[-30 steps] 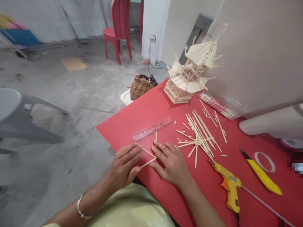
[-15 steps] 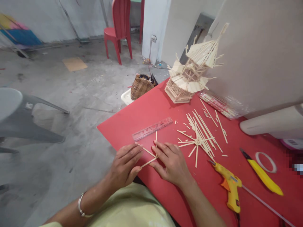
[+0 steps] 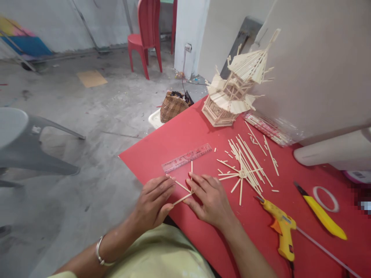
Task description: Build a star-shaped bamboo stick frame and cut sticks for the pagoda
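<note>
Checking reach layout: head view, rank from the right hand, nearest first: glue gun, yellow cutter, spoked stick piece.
From the right hand:
1. Spoked stick piece, just to its right
2. Glue gun, farther right
3. Yellow cutter, farthest right

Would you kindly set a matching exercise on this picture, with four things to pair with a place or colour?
1. Left hand
2. Right hand
3. Ruler
4. Glue gun

A. Yellow and orange
B. Beside the place where thin sticks meet
C. Transparent, lying just beyond the hands
D. At the outer ends of two thin sticks

Pairs: 1-D, 2-B, 3-C, 4-A.
</note>
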The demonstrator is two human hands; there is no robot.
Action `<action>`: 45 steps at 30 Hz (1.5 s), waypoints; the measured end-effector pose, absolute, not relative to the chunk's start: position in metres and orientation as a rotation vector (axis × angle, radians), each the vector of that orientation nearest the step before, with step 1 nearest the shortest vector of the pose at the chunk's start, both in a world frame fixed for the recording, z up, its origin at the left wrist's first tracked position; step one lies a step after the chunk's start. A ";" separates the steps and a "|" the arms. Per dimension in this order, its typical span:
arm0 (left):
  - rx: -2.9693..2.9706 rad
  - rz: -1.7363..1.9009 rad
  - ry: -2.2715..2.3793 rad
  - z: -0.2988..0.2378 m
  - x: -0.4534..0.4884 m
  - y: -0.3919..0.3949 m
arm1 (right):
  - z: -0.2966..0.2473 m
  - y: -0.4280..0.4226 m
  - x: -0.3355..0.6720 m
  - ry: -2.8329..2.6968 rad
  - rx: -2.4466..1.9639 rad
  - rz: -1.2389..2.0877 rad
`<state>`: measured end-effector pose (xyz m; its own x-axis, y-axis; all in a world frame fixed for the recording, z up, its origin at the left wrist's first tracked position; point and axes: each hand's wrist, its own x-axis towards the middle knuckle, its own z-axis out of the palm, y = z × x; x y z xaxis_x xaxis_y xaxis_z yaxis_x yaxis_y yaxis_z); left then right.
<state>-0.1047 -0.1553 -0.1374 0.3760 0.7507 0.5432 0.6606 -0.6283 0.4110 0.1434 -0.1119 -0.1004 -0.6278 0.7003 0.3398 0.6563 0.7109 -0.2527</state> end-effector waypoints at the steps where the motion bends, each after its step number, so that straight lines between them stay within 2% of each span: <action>1: 2.499 1.093 1.285 -0.138 -0.105 -0.155 | -0.100 -0.112 0.143 -2.503 -1.050 0.144; 21: 2.499 1.167 1.265 -0.133 -0.103 -0.154 | -0.099 -0.116 0.145 -2.456 -1.019 0.105; 28: 2.419 1.246 1.186 -0.134 -0.101 -0.166 | -0.102 -0.137 0.149 -2.319 -1.189 0.071; 36: 2.529 1.138 1.080 -0.127 -0.090 -0.188 | -0.103 -0.151 0.151 -2.245 -1.305 0.142; 45: 2.609 1.163 1.038 -0.110 -0.082 -0.189 | -0.105 -0.150 0.148 -2.221 -1.310 0.134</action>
